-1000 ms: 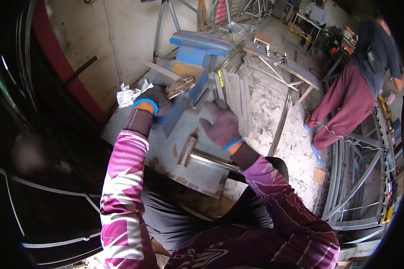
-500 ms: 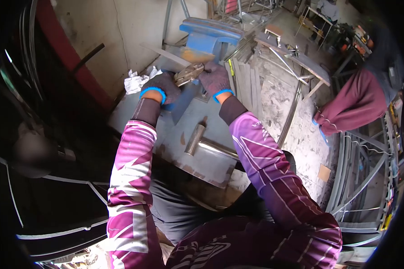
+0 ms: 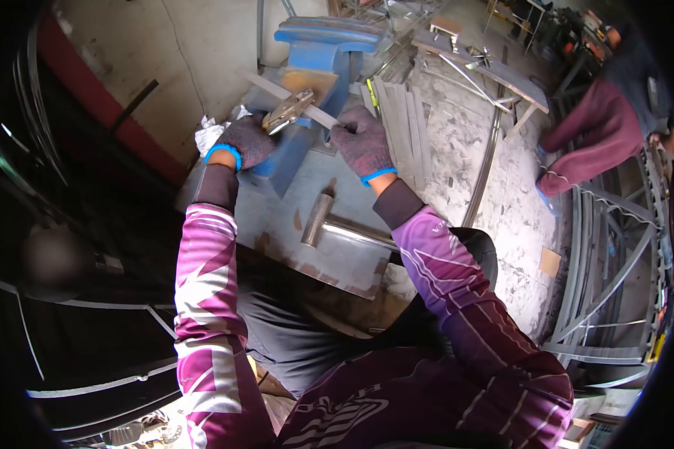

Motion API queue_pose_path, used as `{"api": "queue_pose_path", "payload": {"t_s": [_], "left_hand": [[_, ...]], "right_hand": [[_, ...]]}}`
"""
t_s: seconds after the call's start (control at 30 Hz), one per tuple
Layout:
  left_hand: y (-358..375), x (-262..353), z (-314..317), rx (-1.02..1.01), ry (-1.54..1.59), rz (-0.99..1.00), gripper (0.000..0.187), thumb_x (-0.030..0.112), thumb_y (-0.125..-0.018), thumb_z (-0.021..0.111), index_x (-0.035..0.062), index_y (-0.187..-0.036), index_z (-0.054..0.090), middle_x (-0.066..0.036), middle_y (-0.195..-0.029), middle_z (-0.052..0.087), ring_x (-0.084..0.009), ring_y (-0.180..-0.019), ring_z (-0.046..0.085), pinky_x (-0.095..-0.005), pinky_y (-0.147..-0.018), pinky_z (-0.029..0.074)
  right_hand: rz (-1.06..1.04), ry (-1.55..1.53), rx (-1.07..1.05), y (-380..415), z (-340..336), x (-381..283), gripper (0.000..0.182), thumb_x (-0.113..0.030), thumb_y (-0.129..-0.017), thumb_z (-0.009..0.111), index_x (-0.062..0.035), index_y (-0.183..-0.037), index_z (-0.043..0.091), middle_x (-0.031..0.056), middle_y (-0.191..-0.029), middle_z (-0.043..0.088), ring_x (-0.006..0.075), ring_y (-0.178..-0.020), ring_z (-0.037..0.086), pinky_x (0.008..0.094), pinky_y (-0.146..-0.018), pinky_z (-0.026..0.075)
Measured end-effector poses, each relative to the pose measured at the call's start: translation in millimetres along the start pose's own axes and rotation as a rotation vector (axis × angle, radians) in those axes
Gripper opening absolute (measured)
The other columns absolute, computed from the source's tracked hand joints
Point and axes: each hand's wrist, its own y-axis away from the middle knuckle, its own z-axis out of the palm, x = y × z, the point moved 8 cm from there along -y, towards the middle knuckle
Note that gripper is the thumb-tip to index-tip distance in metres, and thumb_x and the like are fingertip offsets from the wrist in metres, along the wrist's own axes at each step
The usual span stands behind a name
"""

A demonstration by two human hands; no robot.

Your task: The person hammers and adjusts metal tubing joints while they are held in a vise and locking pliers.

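Observation:
My left hand (image 3: 249, 142), in a dark knitted glove with a blue cuff, is closed around the handles of metal locking pliers (image 3: 289, 112). The pliers lie across a flat metal bar (image 3: 320, 117) over the blue bench vise (image 3: 329, 56). At the bar's near end, the fingers of my gloved right hand (image 3: 363, 142) are closed on it. A metal hammer (image 3: 318, 220) with a shiny tubular handle rests below my hands on the steel work plate (image 3: 337, 266).
Crumpled white paper (image 3: 208, 136) lies left of the vise. Several flat bars (image 3: 406, 127) stand to the right. Beyond them is a low bench (image 3: 494, 71). A person in maroon trousers (image 3: 595, 146) bends beside a metal rack (image 3: 614, 284) on the right.
My right hand has moved from the pliers to the bar's near end, leaving a length of bar visible between. The view has shifted slightly, and the other person bends differently.

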Motion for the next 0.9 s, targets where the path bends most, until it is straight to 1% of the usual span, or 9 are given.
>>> {"api": "queue_pose_path", "payload": {"t_s": [0.1,0.17,0.27,0.3,0.37,0.4,0.47,0.6,0.9], "left_hand": [[4,6,-4,-0.011,-0.05,-0.031,0.044,0.035,-0.089,0.057,0.003,-0.117,0.065,-0.025,-0.112,0.068,-0.0434,-0.103,0.065,-0.0479,-0.093,0.051],[2,8,-4,-0.01,-0.061,-0.014,0.045,0.036,-0.088,0.057,0.0035,-0.117,0.066,-0.025,-0.114,0.068,-0.0425,-0.105,0.065,-0.0483,-0.094,0.05],[6,13,-8,-0.052,-0.131,-0.058,0.045,0.036,-0.088,0.057,0.0045,-0.117,0.066,-0.023,-0.114,0.069,-0.0415,-0.106,0.065,-0.0484,-0.095,0.05],[6,11,-8,-0.06,-0.14,-0.072,0.045,0.037,-0.087,0.057,0.0042,-0.116,0.066,-0.023,-0.113,0.069,-0.0412,-0.106,0.065,-0.0484,-0.094,0.05],[8,7,-9,-0.072,-0.162,-0.105,0.045,0.037,-0.086,0.057,0.0036,-0.115,0.066,-0.024,-0.11,0.069,-0.0406,-0.105,0.066,-0.0485,-0.094,0.05],[10,9,-11,-0.075,-0.17,-0.116,0.045,0.037,-0.086,0.057,0.0036,-0.115,0.066,-0.024,-0.11,0.069,-0.0406,-0.105,0.066,-0.0485,-0.094,0.05],[15,21,-19,-0.026,-0.216,-0.092,0.038,0.031,-0.085,0.054,0.0057,-0.11,0.069,-0.024,-0.105,0.07,-0.0422,-0.1,0.067,-0.0484,-0.088,0.052],[8,17,-13,-0.07,-0.16,-0.054,0.042,0.028,-0.084,0.061,-0.0009,-0.114,0.062,-0.028,-0.106,0.068,-0.0466,-0.103,0.064,-0.05,-0.092,0.051],[9,22,-10,-0.051,-0.167,0.035,0.037,0.026,-0.087,0.056,-0.0004,-0.112,0.063,-0.029,-0.107,0.066,-0.0467,-0.103,0.062,-0.0502,-0.091,0.051]], "right_hand": [[-0.041,-0.074,-0.037,2,-8,0,0.026,-0.013,-0.079,0.074,-0.005,-0.102,0.064,0.0129,-0.086,0.067,0.0255,-0.078,0.067,0.0366,-0.074,0.054],[-0.214,0.029,-0.007,19,-38,-29,0.031,-0.012,-0.079,0.074,-0.006,-0.108,0.063,0.0107,-0.088,0.064,0.0238,-0.08,0.066,0.0361,-0.074,0.054],[-0.201,0.042,-0.029,56,-85,-9,0.032,-0.003,-0.081,0.07,-0.0055,-0.112,0.061,0.0098,-0.086,0.06,0.022,-0.079,0.064,0.0351,-0.072,0.053],[-0.044,-0.044,-0.075,72,-98,4,0.028,0.002,-0.084,0.066,-0.0043,-0.111,0.06,0.0088,-0.083,0.059,0.0175,-0.073,0.061,0.0332,-0.068,0.053],[-0.014,-0.008,-0.06,100,-125,38,0.025,0.006,-0.086,0.061,-0.0031,-0.109,0.06,0.005,-0.081,0.057,0.0102,-0.067,0.055,0.0269,-0.065,0.049],[-0.012,0.027,-0.025,113,-136,79,0.022,0.007,-0.086,0.061,-0.0026,-0.105,0.061,0.0049,-0.084,0.059,0.0107,-0.072,0.057,0.026,-0.067,0.049],[0.026,-0.018,0.066,118,-146,92,0.019,0.008,-0.086,0.061,-0.0025,-0.101,0.062,0.0072,-0.093,0.064,0.0119,-0.078,0.06,0.0258,-0.071,0.049],[-0.075,-0.038,0.061,106,-142,68,0.019,0.009,-0.085,0.061,-0.0024,-0.101,0.062,0.0098,-0.099,0.066,0.0142,-0.08,0.062,0.027,-0.074,0.051],[-0.067,-0.109,-0.008,112,-139,68,0.022,0.011,-0.085,0.06,-0.002,-0.103,0.061,0.0115,-0.102,0.064,0.0165,-0.083,0.066,0.0285,-0.071,0.054]]}}
